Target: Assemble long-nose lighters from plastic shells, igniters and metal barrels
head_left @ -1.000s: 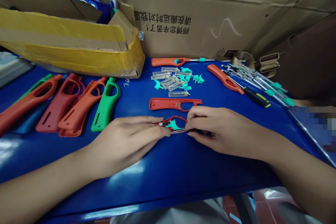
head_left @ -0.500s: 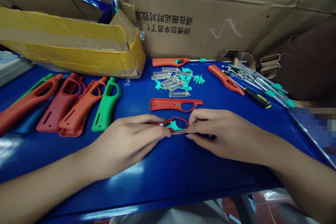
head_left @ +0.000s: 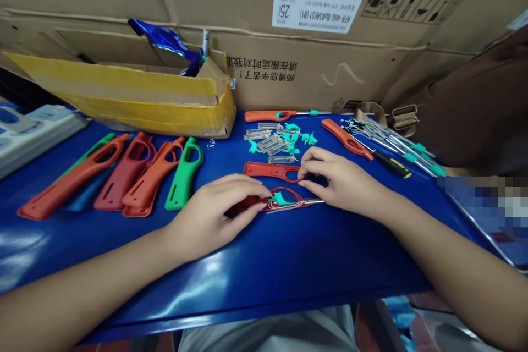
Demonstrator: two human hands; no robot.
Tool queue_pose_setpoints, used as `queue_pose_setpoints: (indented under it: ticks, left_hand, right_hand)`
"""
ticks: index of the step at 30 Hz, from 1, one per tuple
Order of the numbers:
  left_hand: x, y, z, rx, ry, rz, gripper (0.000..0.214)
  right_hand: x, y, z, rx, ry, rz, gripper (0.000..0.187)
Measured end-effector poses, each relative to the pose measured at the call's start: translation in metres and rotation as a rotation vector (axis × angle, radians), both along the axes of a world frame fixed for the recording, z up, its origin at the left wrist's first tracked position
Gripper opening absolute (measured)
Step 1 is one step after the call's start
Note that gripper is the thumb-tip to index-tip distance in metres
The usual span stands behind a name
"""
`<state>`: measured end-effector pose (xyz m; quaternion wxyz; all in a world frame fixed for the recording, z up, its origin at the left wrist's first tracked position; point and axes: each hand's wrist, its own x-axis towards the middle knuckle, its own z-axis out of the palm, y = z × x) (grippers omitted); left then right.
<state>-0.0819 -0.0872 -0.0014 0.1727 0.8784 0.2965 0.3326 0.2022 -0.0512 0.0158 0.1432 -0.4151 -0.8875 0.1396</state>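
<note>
On the blue table lies a red lighter shell half [head_left: 297, 206] fitted with a teal trigger [head_left: 281, 198], white wires and a metal rod [head_left: 315, 201]. My left hand [head_left: 216, 214] covers its handle end, thumb and fingers closed on it near the trigger. Just behind it is the matching red shell half [head_left: 268, 169], hollow side up. My right hand [head_left: 332, 176] pinches the trigger-loop end of that shell half, and its fingertips hide the tip. Clear fuel tanks [head_left: 274, 144] and loose teal triggers [head_left: 292, 127] are heaped beyond.
Orange, red and green lighter shells [head_left: 183, 176] lie at left before a yellow-taped carton [head_left: 165, 104]. An orange lighter [head_left: 268, 116] lies at the back. On the right are an orange shell [head_left: 346, 137], metal rods with wires [head_left: 396, 140] and a screwdriver [head_left: 391, 164].
My right hand has moved from the wired shell half to the other half behind it, uncovering the metal rod. My left hand stays at the handle. The camera view has tilted up.
</note>
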Motion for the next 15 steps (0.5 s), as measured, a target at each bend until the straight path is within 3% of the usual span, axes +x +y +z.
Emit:
queue_pose_setpoints:
  ticks: [8, 12, 15]
  left_hand:
    - [-0.009, 0.009, 0.009, 0.293, 0.215, 0.150, 0.036]
    - [-0.009, 0.008, 0.010, 0.298, 0.311, 0.133, 0.036]
    - [-0.011, 0.009, 0.007, 0.247, 0.295, 0.138, 0.030]
  right_hand:
    - [-0.010, -0.015, 0.007, 0.125, 0.179, 0.148, 0.008]
    - [-0.019, -0.025, 0.008, 0.263, 0.149, 0.230, 0.011]
    - [-0.021, -0.026, 0.007, 0.273, 0.081, 0.210, 0.014]
